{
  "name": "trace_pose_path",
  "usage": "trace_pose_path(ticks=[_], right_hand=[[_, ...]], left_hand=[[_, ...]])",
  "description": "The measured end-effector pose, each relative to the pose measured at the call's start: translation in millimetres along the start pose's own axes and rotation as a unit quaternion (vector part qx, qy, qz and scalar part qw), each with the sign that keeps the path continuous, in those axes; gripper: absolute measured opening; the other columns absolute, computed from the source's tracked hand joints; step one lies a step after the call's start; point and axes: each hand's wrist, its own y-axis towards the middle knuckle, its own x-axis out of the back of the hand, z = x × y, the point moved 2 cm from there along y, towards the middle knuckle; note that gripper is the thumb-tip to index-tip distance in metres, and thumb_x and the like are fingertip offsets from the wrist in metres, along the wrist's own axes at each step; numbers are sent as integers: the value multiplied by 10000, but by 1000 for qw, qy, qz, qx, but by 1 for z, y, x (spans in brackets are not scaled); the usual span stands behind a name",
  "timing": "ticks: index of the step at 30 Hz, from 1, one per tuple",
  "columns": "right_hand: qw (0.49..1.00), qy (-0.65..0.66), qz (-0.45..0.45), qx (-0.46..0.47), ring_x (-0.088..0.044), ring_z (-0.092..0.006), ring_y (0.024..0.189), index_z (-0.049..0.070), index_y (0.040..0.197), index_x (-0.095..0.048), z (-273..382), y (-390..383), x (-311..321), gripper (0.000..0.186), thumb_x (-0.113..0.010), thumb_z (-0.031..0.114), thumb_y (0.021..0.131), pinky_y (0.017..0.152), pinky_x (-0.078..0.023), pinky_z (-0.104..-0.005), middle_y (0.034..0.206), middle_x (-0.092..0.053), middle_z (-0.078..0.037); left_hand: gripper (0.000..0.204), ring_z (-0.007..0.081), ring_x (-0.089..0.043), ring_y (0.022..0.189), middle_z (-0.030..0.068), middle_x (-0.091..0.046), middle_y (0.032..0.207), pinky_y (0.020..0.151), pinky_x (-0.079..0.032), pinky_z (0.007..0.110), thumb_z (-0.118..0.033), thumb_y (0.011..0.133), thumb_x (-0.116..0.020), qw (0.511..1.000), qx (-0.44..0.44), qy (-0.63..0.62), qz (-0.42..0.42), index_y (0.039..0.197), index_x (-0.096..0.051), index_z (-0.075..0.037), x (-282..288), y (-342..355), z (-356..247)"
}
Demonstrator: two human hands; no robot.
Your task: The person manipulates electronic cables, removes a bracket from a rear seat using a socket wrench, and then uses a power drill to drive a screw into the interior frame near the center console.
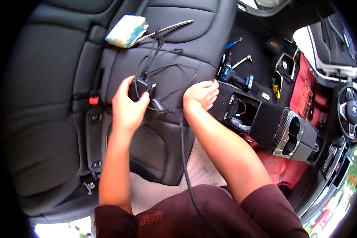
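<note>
In my left hand (127, 104) is a small black box-shaped device (142, 85), gripped between thumb and fingers above the back seat. Thin black cables with plugs (159, 39) run from it across the seat cushion. A thicker black cable (181, 137) passes by this hand and trails down over my shirt. My right hand (202, 94) is beside the seat's front edge, close to the rear of the centre console (271, 121). Its fingers are curled in, and nothing shows in them. A small grey piece (157, 104) is just right of my left thumb.
On the black seat (186, 43) are a white-and-blue soft pack (126, 31) and a curved shiny trim strip (170, 27). A blue cordless drill (233, 76), a screwdriver (234, 43) and a ratchet (242, 61) lie beyond the console. The console's rear opening (242, 113) exposes wires.
</note>
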Motion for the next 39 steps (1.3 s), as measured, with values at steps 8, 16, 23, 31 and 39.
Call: trace_pose_path(ticks=[8,16,23,31,39], right_hand=[[994,20,94,-45,-628,-352,1342,108,1441,-619,8,-8,16,469,-431,371,1101,1106,-494,-537,1432,-660,-165],[714,69,288,634,-264,-495,1586,140,1462,-613,-26,-96,68,716,-801,352,804,1304,-181,-633,1613,-479,-159],[381,-180,192,886,-542,-358,1417,149,1384,-636,21,-113,110,784,-930,447,721,1324,-187,-608,1307,-718,-103],[552,-197,422,691,-719,-433,985,44,1152,-641,-55,-13,262,544,-836,435,827,862,-568,-516,936,-742,-206],[496,-223,387,744,-687,-345,1070,144,1239,-700,-164,108,424,569,-921,224,721,959,-544,-460,1234,-685,-100]], left_hand=[[586,177,-661,1191,110,-665,1291,1081,-508,331,72,905,-739,956,56,-225,-180,1445,-514,41,55,-141,55],[548,159,-666,1079,111,-667,1217,982,-537,313,27,845,-780,916,51,-332,-219,1337,-538,49,39,-214,71],[568,237,-688,1019,155,-694,1151,957,-546,363,-53,763,-804,942,118,-230,-213,1271,-565,35,21,-249,95],[564,290,-685,1134,173,-695,1189,1019,-527,394,-46,770,-808,988,94,-106,-67,1290,-593,-10,5,-289,41],[523,289,-693,1143,176,-702,1208,1025,-526,386,-75,812,-828,986,-28,-158,38,1277,-595,-14,-72,-308,-38]])
